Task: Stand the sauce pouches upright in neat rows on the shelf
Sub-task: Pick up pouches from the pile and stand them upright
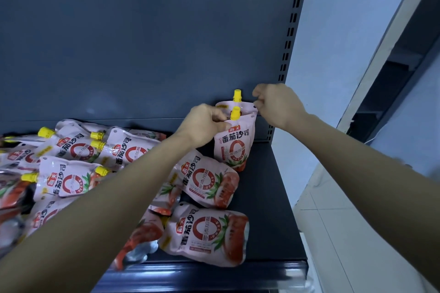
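A dark shelf (266,197) with a slotted back panel (152,50) is viewed from above. Two pouches are stood upright at the 1 o'clock corner of the shelf deck, one directly behind the other. The front pouch (234,144) faces forward, its yellow cap (235,112) up. Only the top edge and cap of the rear pouch (238,104) are seen.

The left hand (202,125) is placed at the 9 o'clock side of the front pouch top, fingers curled and pressed together in a pinch on its upper left corner beside the cap. The right hand (277,104) is held at the 3 o'clock side of the pouch tops, fingers curled loosely; whether the top right corner is actually pinched cannot be told.

The remaining pouches are left lying flat. A loose heap (71,157) is spread across the 9 o'clock half of the deck, caps pointing various ways. One flat pouch (207,181) lies just at 7 o'clock of the upright pair, and another (207,233) lies near the front lip (214,273) at 6 o'clock.
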### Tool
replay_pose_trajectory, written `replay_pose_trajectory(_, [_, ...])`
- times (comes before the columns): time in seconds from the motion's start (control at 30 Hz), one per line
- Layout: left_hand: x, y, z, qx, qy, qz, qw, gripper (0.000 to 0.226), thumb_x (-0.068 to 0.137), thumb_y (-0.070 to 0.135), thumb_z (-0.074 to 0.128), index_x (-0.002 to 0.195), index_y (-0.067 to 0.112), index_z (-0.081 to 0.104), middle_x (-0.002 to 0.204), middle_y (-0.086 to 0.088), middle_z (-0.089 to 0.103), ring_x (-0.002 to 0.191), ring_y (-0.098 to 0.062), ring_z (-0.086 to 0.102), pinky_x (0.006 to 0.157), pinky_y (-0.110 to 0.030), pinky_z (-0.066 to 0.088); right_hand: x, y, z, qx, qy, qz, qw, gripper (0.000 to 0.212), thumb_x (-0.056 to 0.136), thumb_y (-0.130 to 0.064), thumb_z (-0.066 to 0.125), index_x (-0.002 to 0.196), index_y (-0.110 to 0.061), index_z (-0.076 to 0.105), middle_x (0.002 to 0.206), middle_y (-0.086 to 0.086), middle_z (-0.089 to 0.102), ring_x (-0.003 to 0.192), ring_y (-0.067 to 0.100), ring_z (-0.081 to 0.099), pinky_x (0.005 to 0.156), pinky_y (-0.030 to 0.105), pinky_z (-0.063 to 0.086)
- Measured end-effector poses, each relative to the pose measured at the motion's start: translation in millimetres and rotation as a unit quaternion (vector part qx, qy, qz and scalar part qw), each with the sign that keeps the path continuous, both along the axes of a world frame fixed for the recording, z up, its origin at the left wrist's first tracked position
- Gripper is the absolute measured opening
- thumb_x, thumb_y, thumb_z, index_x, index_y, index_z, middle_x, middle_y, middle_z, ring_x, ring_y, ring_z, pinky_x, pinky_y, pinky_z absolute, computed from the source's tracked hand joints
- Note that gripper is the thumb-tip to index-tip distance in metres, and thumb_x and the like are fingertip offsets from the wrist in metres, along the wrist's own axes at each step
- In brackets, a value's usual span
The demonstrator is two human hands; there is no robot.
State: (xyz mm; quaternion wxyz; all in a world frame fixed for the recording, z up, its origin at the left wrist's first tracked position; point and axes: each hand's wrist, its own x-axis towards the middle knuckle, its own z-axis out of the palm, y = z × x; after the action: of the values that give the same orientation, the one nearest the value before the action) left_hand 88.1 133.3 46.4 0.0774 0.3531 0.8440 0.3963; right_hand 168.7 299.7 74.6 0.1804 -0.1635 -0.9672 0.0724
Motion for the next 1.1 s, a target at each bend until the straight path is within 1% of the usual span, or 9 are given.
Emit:
replay_pose_trajectory(0.1, [3,-18,14,0.014,0.038,0.03,0.999,0.009,0.081,0.014,0.068,0.089,0.014,0.071,0.089,0.003,0.069,0.083,-0.007,0.062,0.072,-0.011,0.042,7,-11,7,0.004,0.028,0.068,0.997,0.025,0.09,-0.011,0.05,0.112,-0.009,0.061,0.108,0.012,0.067,0.099,0.034,0.06,0.082,0.038,0.051])
replay_pose_trajectory(0.37, [30,-83,24,0.02,0.099,0.14,0.985,0.016,0.081,0.017,0.068,0.097,0.012,0.069,0.087,0.002,0.067,0.081,-0.012,0.063,0.076,-0.021,0.046,-8,-64,12,0.07,0.02,0.243,0.967,0.031,0.094,-0.019,0.053,0.123,-0.013,0.058,0.121,0.007,0.062,0.113,0.027,0.055,0.094,0.038,0.046])
replay_pose_trajectory(0.47, [42,-105,15,-0.019,0.129,0.167,0.977,0.019,0.082,0.017,0.067,0.101,0.012,0.068,0.088,0.001,0.067,0.082,-0.012,0.062,0.072,-0.018,0.042,-19,-88,4,0.113,-0.009,0.294,0.949,0.032,0.094,-0.021,0.054,0.125,-0.014,0.057,0.122,0.006,0.062,0.115,0.027,0.053,0.096,0.039,0.044])
replay_pose_trajectory(0.53, [47,-118,10,-0.049,0.159,0.163,0.972,0.019,0.083,0.017,0.065,0.101,0.01,0.068,0.092,-0.004,0.069,0.084,-0.019,0.063,0.074,-0.025,0.046,-25,-101,-2,0.143,-0.027,0.312,0.939,0.031,0.094,-0.022,0.053,0.124,-0.014,0.056,0.122,0.005,0.061,0.116,0.027,0.053,0.096,0.039,0.044])
replay_pose_trajectory(0.67, [56,-141,6,-0.098,0.232,0.124,0.96,0.018,0.085,0.016,0.061,0.1,0.009,0.067,0.098,-0.012,0.067,0.089,-0.028,0.061,0.078,-0.038,0.049,-34,-121,-11,0.216,-0.061,0.317,0.922,0.032,0.093,-0.023,0.053,0.123,-0.013,0.056,0.122,0.006,0.061,0.117,0.027,0.051,0.096,0.039,0.041])
replay_pose_trajectory(0.83, [57,-162,2,-0.216,0.361,0.06,0.905,0.012,0.083,0.012,0.059,0.091,0.003,0.062,0.087,-0.019,0.062,0.084,-0.038,0.058,0.073,-0.041,0.043,-42,-142,-22,0.28,-0.123,0.312,0.899,0.032,0.09,-0.019,0.055,0.121,-0.012,0.056,0.118,0.006,0.062,0.114,0.026,0.052,0.091,0.037,0.04])
replay_pose_trajectory(0.93, [53,-171,-6,-0.308,0.374,0.036,0.874,0.021,0.088,0.018,0.052,0.104,0.006,0.056,0.103,-0.014,0.06,0.1,-0.034,0.053,0.087,-0.04,0.038,-49,-154,-29,0.279,-0.18,0.299,0.895,0.027,0.088,-0.015,0.055,0.115,-0.011,0.059,0.114,0.007,0.063,0.112,0.027,0.052,0.086,0.038,0.04])
replay_pose_trajectory(1.03, [51,-180,-13,-0.312,0.384,0.008,0.869,0.031,0.088,0.022,0.054,0.116,0.008,0.054,0.108,-0.012,0.06,0.105,-0.032,0.053,0.09,-0.039,0.039,-60,-160,-36,0.26,-0.271,0.266,0.888,0.025,0.084,-0.016,0.058,0.108,-0.009,0.062,0.111,0.01,0.064,0.107,0.029,0.055,0.078,0.035,0.044])
replay_pose_trajectory(1.1, [48,-185,-15,-0.309,0.37,0.003,0.876,0.034,0.088,0.025,0.054,0.118,0.009,0.054,0.111,-0.011,0.06,0.107,-0.031,0.053,0.092,-0.038,0.038,-66,-160,-39,0.221,-0.343,0.236,0.882,0.035,0.082,-0.022,0.063,0.115,-0.01,0.06,0.112,0.01,0.064,0.102,0.03,0.06,0.077,0.035,0.052])
